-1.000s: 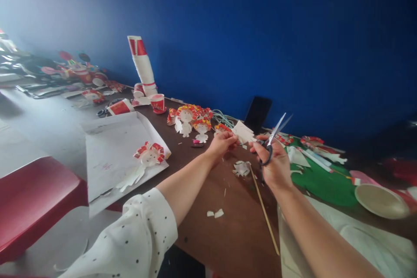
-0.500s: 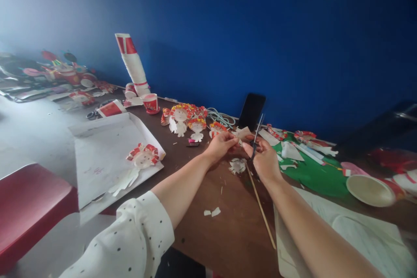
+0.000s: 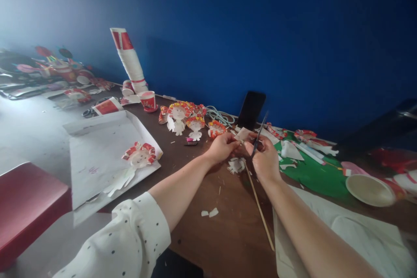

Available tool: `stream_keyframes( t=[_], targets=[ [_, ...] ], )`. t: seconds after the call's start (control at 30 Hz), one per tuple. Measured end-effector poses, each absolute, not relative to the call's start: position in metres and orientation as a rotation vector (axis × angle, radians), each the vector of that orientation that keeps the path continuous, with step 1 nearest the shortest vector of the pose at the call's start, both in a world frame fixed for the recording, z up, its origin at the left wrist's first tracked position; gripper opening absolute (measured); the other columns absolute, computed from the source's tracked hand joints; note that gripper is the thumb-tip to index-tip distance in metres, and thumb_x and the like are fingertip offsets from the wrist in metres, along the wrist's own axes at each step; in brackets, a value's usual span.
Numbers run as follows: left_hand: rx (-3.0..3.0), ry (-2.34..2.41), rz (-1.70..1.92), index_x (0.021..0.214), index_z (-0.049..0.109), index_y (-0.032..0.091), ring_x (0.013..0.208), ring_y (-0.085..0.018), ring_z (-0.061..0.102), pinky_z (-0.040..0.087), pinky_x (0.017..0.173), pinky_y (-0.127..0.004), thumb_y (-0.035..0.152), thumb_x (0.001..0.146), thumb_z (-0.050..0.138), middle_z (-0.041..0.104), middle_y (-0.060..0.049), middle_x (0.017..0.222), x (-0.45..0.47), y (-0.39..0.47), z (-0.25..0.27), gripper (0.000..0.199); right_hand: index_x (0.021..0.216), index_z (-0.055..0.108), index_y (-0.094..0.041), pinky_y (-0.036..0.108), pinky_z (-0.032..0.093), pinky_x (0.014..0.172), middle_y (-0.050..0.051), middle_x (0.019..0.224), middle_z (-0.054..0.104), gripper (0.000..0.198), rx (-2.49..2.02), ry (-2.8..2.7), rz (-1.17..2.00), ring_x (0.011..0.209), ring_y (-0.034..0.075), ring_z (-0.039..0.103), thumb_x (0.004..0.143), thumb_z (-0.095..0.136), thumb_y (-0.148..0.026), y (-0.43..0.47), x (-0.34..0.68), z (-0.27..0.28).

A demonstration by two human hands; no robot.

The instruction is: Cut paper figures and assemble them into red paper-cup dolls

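Note:
Over the brown table, my right hand (image 3: 265, 157) is closed around a pair of scissors (image 3: 259, 134), whose blades point up and away. Close to it on the left, my left hand (image 3: 223, 147) pinches a small piece of white paper (image 3: 243, 134) near its fingertips; the paper is partly hidden by the fingers. Just below the hands lies a white paper cutout (image 3: 236, 165) with a fringed edge. A thin wooden stick (image 3: 260, 208) runs from there toward me. Several paper dolls with red and yellow hair, one a larger doll (image 3: 179, 114), lie beyond my left hand.
A dark phone (image 3: 252, 109) leans on the blue wall. A tall cup stack (image 3: 130, 63) tilts beside a red paper cup (image 3: 148, 101). At left, a doll (image 3: 140, 156) lies on a white box lid (image 3: 87, 152); green sheet (image 3: 321, 178) and cup (image 3: 369, 190) are at right.
The view has shifted slightly. My hands stay close together, and the scissors have turned a little, their tips leaning further right. My left fingers sit slightly lower against the paper.

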State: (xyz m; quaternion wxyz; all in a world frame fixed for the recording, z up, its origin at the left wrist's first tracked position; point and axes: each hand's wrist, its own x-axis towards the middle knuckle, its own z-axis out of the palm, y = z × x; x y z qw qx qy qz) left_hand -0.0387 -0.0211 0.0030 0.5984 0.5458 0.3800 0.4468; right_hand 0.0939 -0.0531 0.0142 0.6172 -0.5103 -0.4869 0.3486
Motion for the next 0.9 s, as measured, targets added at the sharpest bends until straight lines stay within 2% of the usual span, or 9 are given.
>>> stream_keyframes(
  t=[0.17, 0.4, 0.57, 0.77, 0.9],
  targets=[
    [1.322, 0.903, 1.041, 0.076, 0.049, 0.016, 0.048, -0.006, 0.049, 0.041, 0.046, -0.019, 0.025, 0.078, 0.059, 0.054, 0.003, 0.062, -0.0376, -0.0213, -0.0016, 0.014, 0.101, 0.061, -0.019, 0.036, 0.052, 0.078, 0.004, 0.086, 0.069, 0.042, -1.202, -1.145, 0.781, 0.081, 0.02, 0.066, 0.063, 0.075, -0.029, -0.0527, 0.095, 0.0129],
    [1.331, 0.886, 1.098, 0.074, 0.049, 0.016, 0.049, -0.006, 0.049, 0.042, 0.049, -0.019, 0.026, 0.078, 0.059, 0.053, 0.003, 0.06, -0.0383, -0.0197, -0.0028, 0.014, 0.103, 0.062, -0.019, 0.036, 0.052, 0.079, 0.006, 0.092, 0.07, 0.044, -1.267, -1.148, 0.788, 0.085, 0.022, 0.066, 0.062, 0.075, -0.031, -0.0569, 0.0934, 0.0184],
    [1.369, 0.888, 1.079, 0.077, 0.051, 0.015, 0.05, -0.007, 0.049, 0.042, 0.049, -0.019, 0.027, 0.079, 0.058, 0.052, 0.003, 0.059, -0.0381, -0.0176, -0.0063, 0.014, 0.099, 0.062, -0.019, 0.035, 0.053, 0.076, 0.005, 0.087, 0.07, 0.042, -1.271, -1.138, 0.834, 0.08, 0.021, 0.066, 0.062, 0.074, -0.033, -0.0584, 0.0921, 0.0208],
    [1.336, 0.892, 1.068, 0.084, 0.054, 0.015, 0.051, -0.006, 0.05, 0.042, 0.048, -0.018, 0.034, 0.077, 0.062, 0.057, 0.001, 0.068, -0.0382, -0.0204, -0.0046, 0.021, 0.101, 0.062, -0.02, 0.034, 0.052, 0.074, 0.002, 0.083, 0.068, 0.042, -1.229, -1.182, 0.73, 0.075, 0.018, 0.064, 0.064, 0.073, -0.034, -0.0577, 0.0923, 0.0184],
    [1.301, 0.887, 1.067, 0.089, 0.055, 0.015, 0.051, -0.007, 0.051, 0.044, 0.049, -0.019, 0.038, 0.077, 0.064, 0.056, 0.001, 0.067, -0.0382, -0.0226, -0.0009, 0.027, 0.101, 0.061, -0.02, 0.034, 0.052, 0.077, 0.003, 0.088, 0.068, 0.041, -1.225, -1.233, 0.698, 0.079, 0.019, 0.064, 0.065, 0.073, -0.035, -0.0584, 0.0911, 0.0185]
  ],
)
